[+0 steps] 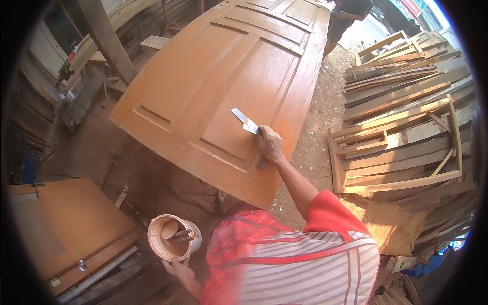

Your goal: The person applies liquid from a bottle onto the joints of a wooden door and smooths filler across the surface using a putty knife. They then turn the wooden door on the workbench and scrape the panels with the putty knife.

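Note:
A brown panelled wooden door lies flat in front of me. Over its near right panel, my right hand is closed round a putty knife, whose pale metal blade points to the upper left. Part of the dark handle shows below the fist. Low on the left, my left hand grips a white bucket at its near side; some of those fingers are hidden beneath it. Inside the bucket are a brownish coating, a small round cup and what look like tool handles.
Another brown door panel lies at the lower left. Timber frames and stacked planks line the right side. A person stands past the door's far right end. A slanted post rises at the left.

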The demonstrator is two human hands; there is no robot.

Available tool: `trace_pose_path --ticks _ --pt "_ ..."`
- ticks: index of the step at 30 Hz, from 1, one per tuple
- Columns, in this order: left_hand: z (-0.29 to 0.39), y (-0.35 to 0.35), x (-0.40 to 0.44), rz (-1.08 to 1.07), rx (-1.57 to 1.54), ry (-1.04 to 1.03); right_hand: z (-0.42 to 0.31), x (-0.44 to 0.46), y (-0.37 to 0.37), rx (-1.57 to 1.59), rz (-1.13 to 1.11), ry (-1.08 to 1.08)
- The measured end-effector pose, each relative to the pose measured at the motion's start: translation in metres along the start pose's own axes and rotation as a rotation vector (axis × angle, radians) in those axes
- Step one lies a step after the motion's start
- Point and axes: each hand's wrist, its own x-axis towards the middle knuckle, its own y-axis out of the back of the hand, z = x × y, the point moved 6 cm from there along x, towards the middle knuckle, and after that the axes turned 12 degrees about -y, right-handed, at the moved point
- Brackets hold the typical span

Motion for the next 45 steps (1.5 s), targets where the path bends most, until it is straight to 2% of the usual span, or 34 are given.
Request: trace_pose_path --ticks 9,11,14,18,19,21,23,25,30,35,40,43,45 --pt "0.124 -0.067 0.068 -0.074 0.049 -0.207 -0.018 0.001 -0.009 0.054 -0.108 -0.131" --pt "0.152 -0.083 0.079 -0.146 0.043 -0.288 -0.031 0.003 -0.016 0.077 -0.134 -0.145" --pt "0.190 -0.107 0.089 -0.237 0.017 -0.366 -0.050 -0.008 -0.031 0.077 -0.303 -0.216" --pt "0.232 -0.145 0.101 -0.323 0.085 -0.447 -0.057 -0.014 -0.040 0.129 -0.349 -0.271" --pt "0.234 -0.151 0.109 -0.327 0.084 -0.444 -0.058 -0.015 -0.039 0.166 -0.294 -0.249" --pt "0.247 -0.177 0.121 -0.471 0.064 -0.468 -0.065 -0.014 -0.034 0.199 -0.237 -0.229" --pt "0.259 -0.211 0.118 -0.451 0.063 -0.505 -0.072 -0.010 -0.026 0.303 -0.187 -0.313" --pt "0.265 -0.246 0.119 -0.454 -0.090 -0.401 -0.076 -0.002 -0.027 0.316 -0.135 -0.329" --pt "0.265 -0.310 0.174 -0.683 -0.086 -0.385 -0.106 0.019 -0.033 0.451 -0.065 -0.389" --pt "0.266 -0.356 0.226 -0.782 -0.152 -0.338 -0.156 0.050 -0.073 0.359 -0.080 -0.331" --pt "0.279 -0.388 0.284 -0.857 -0.135 -0.312 -0.195 0.082 -0.143 0.543 -0.177 -0.445" --pt "0.288 -0.409 0.315 -0.841 -0.139 -0.295 -0.213 0.100 -0.179 0.548 -0.184 -0.501" --pt "0.296 -0.422 0.342 -0.856 -0.139 -0.390 -0.224 0.109 -0.203 0.587 -0.164 -0.517"
